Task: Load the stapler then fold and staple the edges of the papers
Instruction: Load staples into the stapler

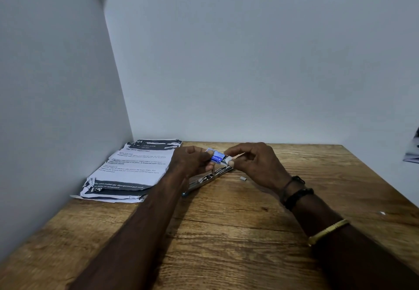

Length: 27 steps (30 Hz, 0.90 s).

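1. Left hand [190, 160]: fingers curled, gripping the left end of a small blue staple box [215, 157], which is held just above the table.
2. Right hand [256, 165]: thumb and fingertips pinch the white right end of the same box, so the box is held between the two hands.
3. Stapler [207, 179]: lies on the table directly beneath the hands, opened out long with bare metal showing. Its axis runs from near left to far right.
4. Staple strip [243, 178]: a small grey piece lying loose on the table, near the stapler's right side and not touching it.
5. Papers [133, 169]: a flat stack of printed sheets with ragged edges, at the table's far left against the left wall [56, 108], to the left of the stapler.
6. Right forearm: black bands [294, 194] at the wrist and a gold bangle [328, 230] further up.
7. Table [226, 244]: a wood-grain top set into a pale corner. A small white scrap [382, 213] lies near its right edge.
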{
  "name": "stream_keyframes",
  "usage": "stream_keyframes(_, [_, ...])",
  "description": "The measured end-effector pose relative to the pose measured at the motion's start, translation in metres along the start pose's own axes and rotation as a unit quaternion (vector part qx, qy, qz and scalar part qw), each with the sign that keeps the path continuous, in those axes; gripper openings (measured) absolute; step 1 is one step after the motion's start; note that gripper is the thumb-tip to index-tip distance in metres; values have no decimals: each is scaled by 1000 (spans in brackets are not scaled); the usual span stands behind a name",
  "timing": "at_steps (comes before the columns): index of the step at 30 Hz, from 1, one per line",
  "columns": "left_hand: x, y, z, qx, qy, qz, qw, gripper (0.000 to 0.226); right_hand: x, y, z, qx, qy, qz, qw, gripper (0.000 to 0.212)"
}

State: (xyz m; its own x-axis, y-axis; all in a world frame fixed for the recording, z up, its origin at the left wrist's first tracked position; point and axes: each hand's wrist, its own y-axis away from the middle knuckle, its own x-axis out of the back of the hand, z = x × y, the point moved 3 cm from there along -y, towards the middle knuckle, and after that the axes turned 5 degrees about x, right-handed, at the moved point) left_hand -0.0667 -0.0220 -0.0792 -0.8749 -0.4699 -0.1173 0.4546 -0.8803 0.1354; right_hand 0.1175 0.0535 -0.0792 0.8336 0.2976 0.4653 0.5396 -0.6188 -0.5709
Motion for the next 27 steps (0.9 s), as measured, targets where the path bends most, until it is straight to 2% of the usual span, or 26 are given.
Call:
stream_keyframes(3, [1,0,0,-10,7,-1,1000,12,1,-1,2,-8,-15,4,1000,17])
stream_keyframes(9, [1,1,1,-15,2,-10,1000,14,-1,0,-2,13,28,-3,1000,8])
stream_keyframes(17, [-7,6,-1,-6,-33,-62,998,21,0,1,-7,5,11,8,1000,32])
stream_keyframes(22, [-6,5,-1,-8,-16,-50,999,18,-3,0,-6,10,19,10,1000,17])
stream_keyframes(27, [-4,6,0,10,5,-29,1000,14,-4,-1,-8,38,40,12,998,13])
